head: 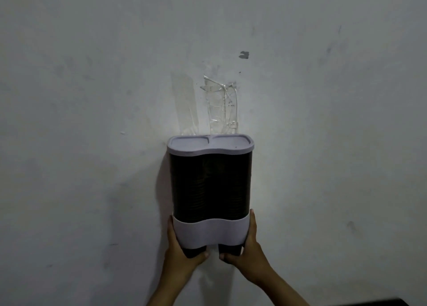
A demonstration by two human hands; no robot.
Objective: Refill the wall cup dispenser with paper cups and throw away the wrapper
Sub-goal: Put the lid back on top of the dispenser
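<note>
The cup dispenser [210, 183] stands against the wall, a dark see-through double tube with a pale lilac lid [210, 144] closed on top and a lilac band [210, 233] at the bottom. Stacked dark cups fill both tubes, and two cup bottoms [230, 250] poke out below the band. My left hand [179, 243] grips the lower left corner, thumb under the left cup. My right hand [246, 243] grips the lower right corner, thumb under the right cup. No wrapper is in view.
Strips of clear tape [219, 104] cling to the white wall [92, 98] just above the dispenser. A dark patch [244, 54] marks the wall higher up. A dark edge of furniture [402, 302] shows at the bottom right corner.
</note>
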